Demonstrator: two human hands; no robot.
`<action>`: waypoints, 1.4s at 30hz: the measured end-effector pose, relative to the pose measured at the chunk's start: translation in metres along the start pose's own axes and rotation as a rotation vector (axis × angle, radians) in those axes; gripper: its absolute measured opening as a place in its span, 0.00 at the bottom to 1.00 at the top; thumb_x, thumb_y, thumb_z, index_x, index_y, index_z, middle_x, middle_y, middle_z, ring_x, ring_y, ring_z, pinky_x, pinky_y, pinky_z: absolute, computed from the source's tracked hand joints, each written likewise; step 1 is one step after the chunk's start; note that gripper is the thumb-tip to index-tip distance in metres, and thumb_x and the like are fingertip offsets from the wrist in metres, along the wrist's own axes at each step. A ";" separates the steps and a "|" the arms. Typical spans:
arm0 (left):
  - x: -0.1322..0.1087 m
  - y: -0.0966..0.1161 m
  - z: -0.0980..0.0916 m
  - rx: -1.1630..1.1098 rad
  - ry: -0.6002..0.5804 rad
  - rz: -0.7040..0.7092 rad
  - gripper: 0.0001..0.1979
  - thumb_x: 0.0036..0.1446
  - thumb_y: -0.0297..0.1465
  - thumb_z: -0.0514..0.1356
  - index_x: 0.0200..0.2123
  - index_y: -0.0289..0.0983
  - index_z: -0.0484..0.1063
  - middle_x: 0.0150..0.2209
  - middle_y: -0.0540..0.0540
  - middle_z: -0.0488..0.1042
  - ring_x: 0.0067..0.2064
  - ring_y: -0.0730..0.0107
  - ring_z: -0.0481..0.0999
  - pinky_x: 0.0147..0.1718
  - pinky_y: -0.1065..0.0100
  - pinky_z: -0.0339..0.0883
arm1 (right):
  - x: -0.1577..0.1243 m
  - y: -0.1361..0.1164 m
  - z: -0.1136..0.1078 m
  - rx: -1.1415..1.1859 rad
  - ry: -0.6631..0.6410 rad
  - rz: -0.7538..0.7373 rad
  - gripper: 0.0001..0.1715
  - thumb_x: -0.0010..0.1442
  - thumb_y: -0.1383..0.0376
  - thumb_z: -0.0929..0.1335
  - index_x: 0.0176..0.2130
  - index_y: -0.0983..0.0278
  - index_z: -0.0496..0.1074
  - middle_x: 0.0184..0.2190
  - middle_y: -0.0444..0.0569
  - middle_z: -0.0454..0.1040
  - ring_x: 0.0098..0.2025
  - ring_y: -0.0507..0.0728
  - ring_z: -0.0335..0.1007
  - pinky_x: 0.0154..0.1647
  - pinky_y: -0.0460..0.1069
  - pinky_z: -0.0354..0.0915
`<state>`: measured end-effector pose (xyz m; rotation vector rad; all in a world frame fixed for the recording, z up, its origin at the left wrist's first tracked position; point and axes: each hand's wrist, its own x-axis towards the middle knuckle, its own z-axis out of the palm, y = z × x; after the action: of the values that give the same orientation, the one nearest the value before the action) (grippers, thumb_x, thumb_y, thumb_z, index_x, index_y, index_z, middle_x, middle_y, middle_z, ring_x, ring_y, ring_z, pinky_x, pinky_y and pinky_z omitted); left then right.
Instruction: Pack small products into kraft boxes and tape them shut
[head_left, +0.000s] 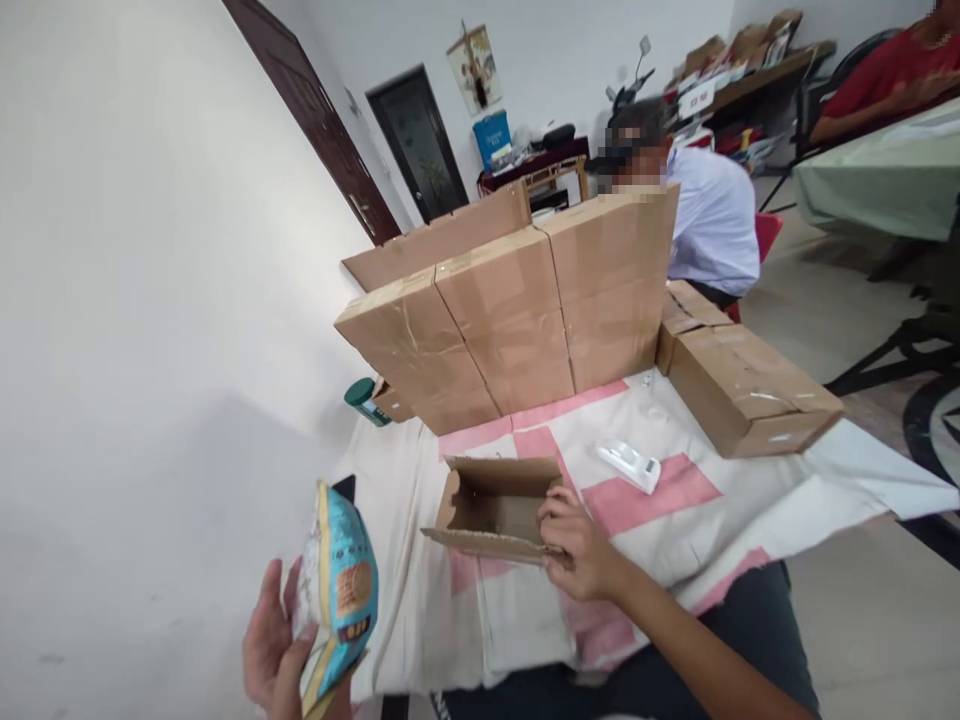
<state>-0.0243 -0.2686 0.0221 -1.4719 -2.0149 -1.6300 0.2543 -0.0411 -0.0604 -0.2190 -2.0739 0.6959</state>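
Observation:
My left hand (274, 645) grips a blue and cream snack packet (336, 590) at the lower left, held upright off the table's edge. My right hand (577, 545) is closed on the near right edge of a small open cardboard box (491, 510), fingers curled over its rim and flap. The box lies on a white and pink cloth (675, 520) and looks empty inside.
A wall of sealed cardboard cartons (517, 310) stands behind the open box, with another carton (742, 385) to the right. A white device (630, 465) lies on the cloth. A green container (364, 398) sits at left. Two people sit beyond, at the back.

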 end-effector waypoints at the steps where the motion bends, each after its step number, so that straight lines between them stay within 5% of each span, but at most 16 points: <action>1: 0.007 0.009 0.007 -0.081 0.176 0.025 0.36 0.55 0.35 0.59 0.66 0.60 0.57 0.72 0.50 0.55 0.70 0.37 0.58 0.61 0.24 0.56 | -0.001 0.000 -0.001 -0.019 -0.014 -0.012 0.11 0.52 0.65 0.64 0.24 0.60 0.55 0.21 0.42 0.61 0.36 0.59 0.67 0.54 0.65 0.59; 4: 0.035 0.035 0.021 -0.128 0.103 0.146 0.29 0.57 0.28 0.60 0.60 0.58 0.68 0.66 0.51 0.65 0.64 0.45 0.69 0.63 0.29 0.57 | -0.001 0.001 -0.007 -0.032 -0.062 -0.027 0.12 0.54 0.64 0.66 0.24 0.59 0.58 0.21 0.43 0.63 0.38 0.60 0.68 0.55 0.65 0.58; 7: 0.068 0.054 0.034 0.002 -0.188 0.401 0.31 0.58 0.24 0.60 0.61 0.56 0.66 0.65 0.47 0.65 0.62 0.50 0.71 0.62 0.36 0.64 | -0.002 0.001 -0.015 -0.012 -0.112 -0.021 0.11 0.56 0.64 0.67 0.25 0.60 0.61 0.22 0.44 0.66 0.42 0.61 0.70 0.57 0.66 0.56; 13: 0.114 0.072 0.078 0.254 -0.664 0.740 0.37 0.57 0.18 0.59 0.66 0.50 0.60 0.73 0.41 0.39 0.72 0.43 0.52 0.64 0.42 0.62 | -0.003 0.002 -0.019 0.010 -0.146 -0.016 0.08 0.57 0.63 0.67 0.26 0.60 0.66 0.25 0.46 0.70 0.43 0.62 0.70 0.56 0.64 0.57; 15: 0.122 0.073 0.091 0.277 -0.783 0.744 0.40 0.57 0.17 0.57 0.69 0.49 0.54 0.74 0.38 0.37 0.73 0.44 0.51 0.64 0.43 0.62 | 0.000 0.002 -0.017 0.013 -0.158 -0.024 0.08 0.57 0.63 0.67 0.26 0.60 0.66 0.24 0.46 0.70 0.42 0.61 0.70 0.56 0.63 0.57; 18: 0.128 0.073 0.104 0.251 -0.990 0.671 0.44 0.56 0.16 0.54 0.72 0.47 0.44 0.73 0.36 0.48 0.72 0.51 0.54 0.64 0.46 0.63 | 0.003 0.004 -0.010 0.021 -0.157 -0.050 0.09 0.56 0.62 0.66 0.25 0.59 0.64 0.23 0.45 0.69 0.41 0.60 0.70 0.56 0.62 0.57; 25: 0.115 0.058 0.126 0.070 -1.381 0.569 0.46 0.47 0.15 0.52 0.69 0.49 0.56 0.70 0.47 0.58 0.70 0.59 0.61 0.66 0.52 0.61 | -0.008 0.014 0.000 -0.040 -0.107 -0.056 0.09 0.52 0.56 0.69 0.30 0.58 0.73 0.28 0.48 0.71 0.38 0.61 0.68 0.53 0.62 0.60; 30: 0.113 0.036 0.151 0.011 -1.448 0.527 0.47 0.45 0.14 0.51 0.68 0.51 0.58 0.70 0.51 0.59 0.70 0.61 0.59 0.67 0.53 0.59 | -0.011 0.011 -0.002 -0.063 -0.092 -0.056 0.10 0.51 0.57 0.68 0.33 0.57 0.76 0.31 0.50 0.73 0.41 0.62 0.67 0.54 0.63 0.59; 34: 0.118 0.022 0.169 0.023 -1.449 0.482 0.48 0.46 0.13 0.50 0.69 0.52 0.57 0.69 0.52 0.60 0.69 0.62 0.62 0.67 0.56 0.60 | -0.005 0.012 0.002 -0.109 -0.079 -0.089 0.09 0.50 0.57 0.69 0.25 0.58 0.70 0.25 0.47 0.69 0.36 0.59 0.64 0.54 0.63 0.59; 42: 0.100 -0.011 0.174 0.138 -1.371 0.629 0.42 0.55 0.13 0.48 0.70 0.50 0.54 0.71 0.49 0.56 0.70 0.64 0.59 0.66 0.58 0.61 | -0.006 0.020 0.014 -0.072 0.041 -0.199 0.13 0.53 0.57 0.70 0.25 0.58 0.64 0.21 0.42 0.63 0.31 0.57 0.62 0.53 0.63 0.62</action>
<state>-0.0083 -0.0684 0.0108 -3.1341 -1.5366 -0.0876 0.2444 -0.0330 -0.0818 -0.0645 -2.0493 0.4929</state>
